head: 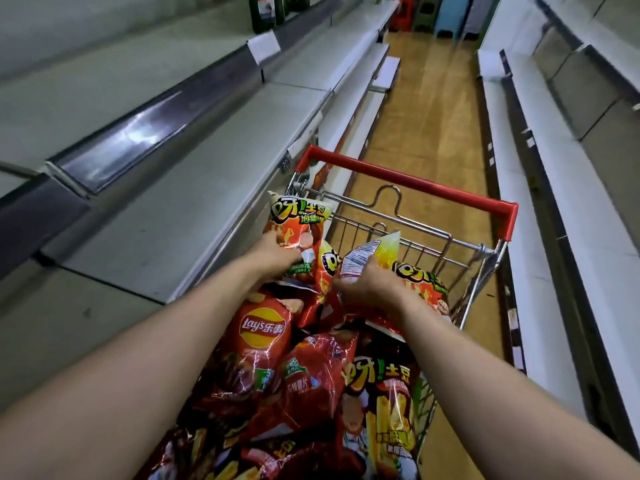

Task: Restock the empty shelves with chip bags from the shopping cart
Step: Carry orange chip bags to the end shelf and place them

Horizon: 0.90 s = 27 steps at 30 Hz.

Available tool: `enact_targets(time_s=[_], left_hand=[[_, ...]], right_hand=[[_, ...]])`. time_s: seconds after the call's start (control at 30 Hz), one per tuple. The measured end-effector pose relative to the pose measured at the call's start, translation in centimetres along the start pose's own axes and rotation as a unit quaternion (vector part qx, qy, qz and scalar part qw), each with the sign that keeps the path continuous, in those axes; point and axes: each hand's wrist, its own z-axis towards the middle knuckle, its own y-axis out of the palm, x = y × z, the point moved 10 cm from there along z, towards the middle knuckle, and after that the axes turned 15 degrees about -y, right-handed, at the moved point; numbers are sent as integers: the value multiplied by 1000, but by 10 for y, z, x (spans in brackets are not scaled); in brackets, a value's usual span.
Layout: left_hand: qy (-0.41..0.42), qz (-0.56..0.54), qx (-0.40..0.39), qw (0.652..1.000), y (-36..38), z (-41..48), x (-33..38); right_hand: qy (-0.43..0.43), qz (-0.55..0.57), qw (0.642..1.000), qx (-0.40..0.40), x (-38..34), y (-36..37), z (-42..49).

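Your left grip (277, 252) is pinched on the lower part of an upright chip bag (294, 221) at the far left corner of the shopping cart (408, 180). Your right grip (367, 284) is closed over the near end of a second bag (372, 256), which lies tilted with its printed back panel facing up. Both bags are touching the heap of other bags.

Step in hand, as judged: picking stock out of the cart. Neither bag is clear of the load yet, and nothing has reached a shelf.

Next move calls for lifting both bags free without dragging neighbours over the wire rim, then swinging left to the shelf (194, 188) just beside the cart. Hold lightly; these bags are air-filled and their contents crush.

Remaining stock: the cart is heaped with red bags, including a Lay's bag (259, 330) near your left forearm.

Surface: the left shelves are bare grey boards with dark price rails, apart from some dark bottles (266, 12) on an upper tier far off.

Room: narrow aisle, tan floor (433, 109), bare white shelves on the right (540, 188), coloured items at the far end too blurred to identify.
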Motion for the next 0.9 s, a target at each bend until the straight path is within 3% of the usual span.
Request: enact_targets(time_s=[0.2, 0.37, 0.6, 0.73, 0.83, 0.9], left_hand=[[-47, -40, -84, 995, 18, 7, -15], [-30, -80, -179, 980, 19, -4, 0], [-8, -88, -348, 933, 57, -37, 10], [44, -123, -294, 947, 46, -22, 8], [60, -132, -291, 946, 42, -19, 6], [67, -130, -289, 946, 41, -20, 5]], right_hand=[[15, 208, 972, 104, 22, -9, -12], [-58, 337, 926, 159, 10, -56, -51], [-152, 441, 879, 100, -30, -44, -64], [-122, 437, 885, 107, -26, -34, -61], [-74, 428, 892, 124, -22, -32, -53], [-89, 428, 891, 125, -33, -31, -48]])
